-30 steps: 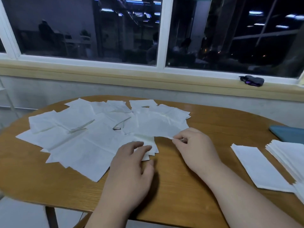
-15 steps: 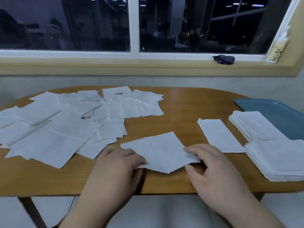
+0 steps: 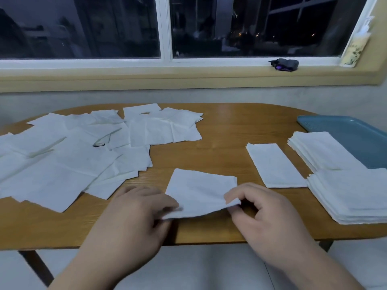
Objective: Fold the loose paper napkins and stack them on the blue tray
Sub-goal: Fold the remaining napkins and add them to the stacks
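Note:
A white paper napkin (image 3: 201,191) lies near the table's front edge with its near edge lifted. My left hand (image 3: 134,216) pinches its near left corner and my right hand (image 3: 263,214) pinches its near right corner. Several loose unfolded napkins (image 3: 83,151) are spread over the left half of the table. A single folded napkin (image 3: 274,164) lies to the right of centre. Two stacks of folded napkins (image 3: 322,149) (image 3: 354,195) sit at the right, partly over the blue tray (image 3: 343,130).
The wooden table (image 3: 226,130) has a rounded front edge just under my hands. A window sill runs behind it with a small dark object (image 3: 285,64) on it. Bare wood shows between the loose pile and the folded napkin.
The napkin that lay flat half a second ago now has its near edge raised between both hands. Before that, my hands drew it out of the loose pile toward the front edge.

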`<state>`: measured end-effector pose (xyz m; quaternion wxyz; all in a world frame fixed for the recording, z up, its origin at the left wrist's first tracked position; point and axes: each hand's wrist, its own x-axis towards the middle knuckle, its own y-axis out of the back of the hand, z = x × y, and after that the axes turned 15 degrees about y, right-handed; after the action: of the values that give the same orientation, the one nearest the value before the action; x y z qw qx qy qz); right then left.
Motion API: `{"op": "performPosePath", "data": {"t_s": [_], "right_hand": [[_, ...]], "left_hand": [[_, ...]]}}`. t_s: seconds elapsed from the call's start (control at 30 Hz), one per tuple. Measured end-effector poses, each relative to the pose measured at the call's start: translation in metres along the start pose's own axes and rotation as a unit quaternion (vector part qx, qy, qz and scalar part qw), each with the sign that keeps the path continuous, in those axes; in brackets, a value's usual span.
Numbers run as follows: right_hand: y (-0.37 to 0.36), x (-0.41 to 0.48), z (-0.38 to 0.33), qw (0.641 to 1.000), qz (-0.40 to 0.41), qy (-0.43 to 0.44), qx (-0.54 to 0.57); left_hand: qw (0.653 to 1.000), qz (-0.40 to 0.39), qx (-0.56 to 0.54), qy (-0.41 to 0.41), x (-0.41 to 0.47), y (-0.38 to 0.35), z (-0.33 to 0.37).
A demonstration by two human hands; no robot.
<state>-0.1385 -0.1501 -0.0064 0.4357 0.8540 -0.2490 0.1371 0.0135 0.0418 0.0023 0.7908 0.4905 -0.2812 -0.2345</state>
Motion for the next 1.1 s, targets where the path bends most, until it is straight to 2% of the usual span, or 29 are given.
{"op": "performPosePath", "data": {"t_s": [0.13,0.2,0.27,0.33,0.4,0.5,0.6,0.7,0.77,0.93,1.1], "right_hand": [[0.004,-0.001,0.003,1.000,0.005,-0.017,0.005],[0.007,0.000,0.003,0.999,0.020,-0.029,0.005],[0.006,0.002,0.003,0.999,0.025,-0.041,-0.019],[0.002,0.005,0.003,0.997,0.024,-0.051,-0.051],[0.001,0.007,0.001,0.996,0.011,-0.056,-0.072],[0.002,0.005,0.001,0.994,-0.061,0.005,-0.095],[0.001,0.001,0.005,0.982,-0.151,0.051,-0.097],[0.003,0.000,0.006,0.974,-0.185,0.064,-0.114],[0.006,-0.002,0.005,0.971,-0.196,0.068,-0.120],[0.005,-0.014,0.007,0.969,-0.167,0.113,-0.141],[0.007,-0.017,0.002,0.980,-0.085,0.123,-0.132]], "left_hand": [[0.991,-0.027,-0.128,0.032,-0.006,0.015,0.008],[0.983,-0.015,-0.176,0.053,-0.007,0.015,0.011],[0.981,0.004,-0.178,0.082,-0.004,0.006,0.010],[0.987,0.017,-0.122,0.107,0.000,-0.005,0.006],[0.993,0.048,-0.062,0.090,0.002,-0.010,0.001],[0.995,0.051,-0.059,0.062,0.001,-0.010,-0.003],[0.998,-0.014,-0.053,-0.002,-0.002,-0.008,-0.003],[0.995,-0.073,-0.017,-0.060,-0.005,-0.011,-0.006],[0.993,-0.085,-0.005,-0.078,-0.006,-0.012,-0.007],[0.990,-0.076,-0.007,-0.122,-0.007,-0.008,-0.009],[0.990,-0.055,-0.084,-0.098,-0.011,0.004,0.002]]}}
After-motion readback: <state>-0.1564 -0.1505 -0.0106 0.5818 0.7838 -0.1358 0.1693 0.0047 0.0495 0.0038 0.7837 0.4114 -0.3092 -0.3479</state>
